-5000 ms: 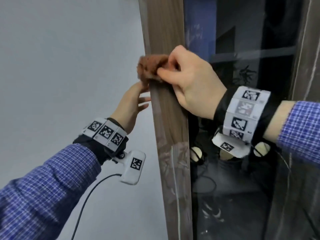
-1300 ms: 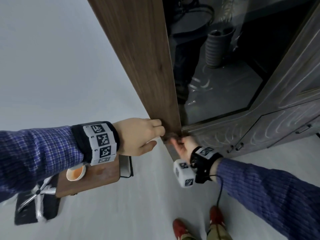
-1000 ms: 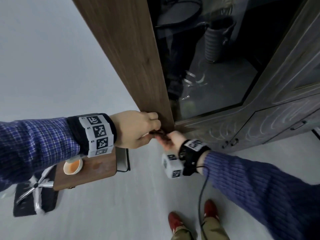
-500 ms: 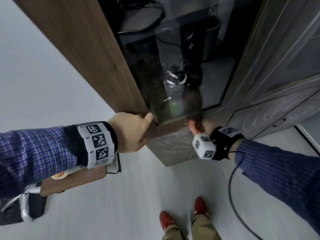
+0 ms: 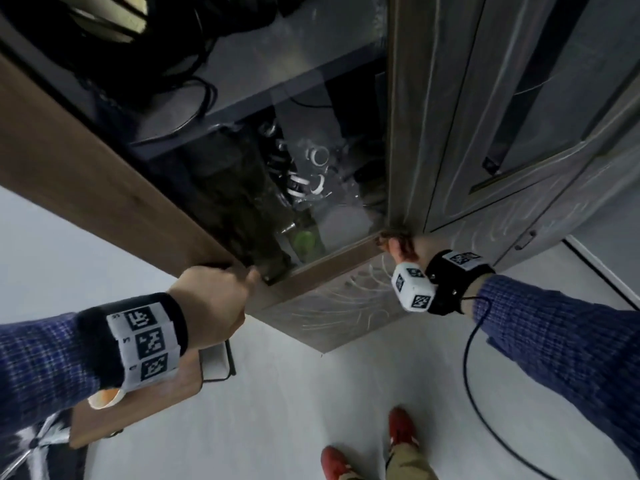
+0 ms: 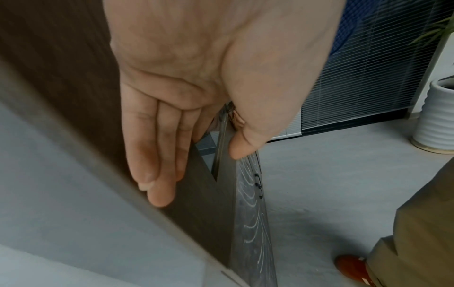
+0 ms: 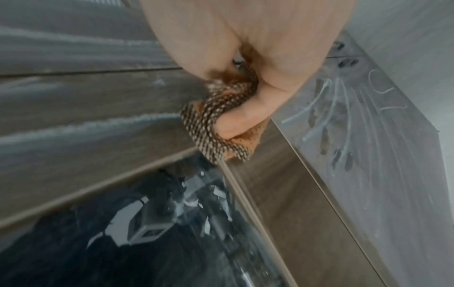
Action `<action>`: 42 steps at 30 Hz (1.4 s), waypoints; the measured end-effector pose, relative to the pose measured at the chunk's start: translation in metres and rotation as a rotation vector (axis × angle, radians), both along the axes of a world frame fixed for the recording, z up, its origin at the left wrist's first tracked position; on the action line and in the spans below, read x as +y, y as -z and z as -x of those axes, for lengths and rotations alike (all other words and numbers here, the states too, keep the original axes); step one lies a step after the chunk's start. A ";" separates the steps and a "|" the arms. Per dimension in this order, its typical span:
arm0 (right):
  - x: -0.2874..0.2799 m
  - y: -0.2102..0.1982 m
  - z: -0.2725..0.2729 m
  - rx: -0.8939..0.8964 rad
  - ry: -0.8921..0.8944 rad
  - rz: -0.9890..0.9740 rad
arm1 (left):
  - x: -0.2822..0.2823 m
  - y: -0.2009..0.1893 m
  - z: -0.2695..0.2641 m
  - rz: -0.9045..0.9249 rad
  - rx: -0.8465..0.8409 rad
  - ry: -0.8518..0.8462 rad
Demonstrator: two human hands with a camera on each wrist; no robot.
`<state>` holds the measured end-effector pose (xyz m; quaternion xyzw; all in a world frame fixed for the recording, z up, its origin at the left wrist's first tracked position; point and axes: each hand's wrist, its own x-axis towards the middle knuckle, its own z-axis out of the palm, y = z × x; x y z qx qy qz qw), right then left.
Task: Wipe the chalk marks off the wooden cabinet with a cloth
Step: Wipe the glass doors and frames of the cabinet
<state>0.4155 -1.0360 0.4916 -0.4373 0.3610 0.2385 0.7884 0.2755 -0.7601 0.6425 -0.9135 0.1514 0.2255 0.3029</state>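
The wooden cabinet (image 5: pixel 104 188) has a glass door and a lower panel covered in white chalk marks (image 5: pixel 346 299). My right hand (image 5: pixel 401 245) grips a brown cloth (image 5: pixel 389 234) and presses it on the bottom right corner of the glass door's frame. In the right wrist view the cloth (image 7: pixel 211 124) shows a netted side bunched in my curled fingers (image 7: pixel 240 122), with the chalk marks (image 7: pixel 343 116) just beside it. My left hand (image 5: pixel 225 296) rests on the cabinet's lower left corner. Its straight fingers (image 6: pixel 157 159) lie flat on the side panel, the thumb on the front edge.
A small wooden table (image 5: pixel 145 400) with an orange cup (image 5: pixel 104 398) stands on the floor at lower left. My red shoes (image 5: pixel 401 431) are below. A black cable (image 5: pixel 481 393) hangs from my right wrist. More chalk smears cover the right-hand doors (image 5: pixel 561 209). A white planter (image 6: pixel 437 116) stands behind.
My right hand has slid the cloth rightward along the bottom rail of the glass door to its right corner. The left hand stays at the lower left corner.
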 end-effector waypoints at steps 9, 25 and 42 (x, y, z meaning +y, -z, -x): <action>0.009 -0.024 -0.002 -0.110 0.078 0.080 | -0.099 -0.076 -0.052 0.330 -0.267 0.357; -0.020 -0.157 -0.005 -0.848 -0.038 0.612 | -0.138 -0.237 -0.087 0.029 -1.021 0.406; 0.001 -0.245 0.012 -1.031 0.062 0.653 | -0.078 -0.260 -0.059 -0.077 -1.102 0.345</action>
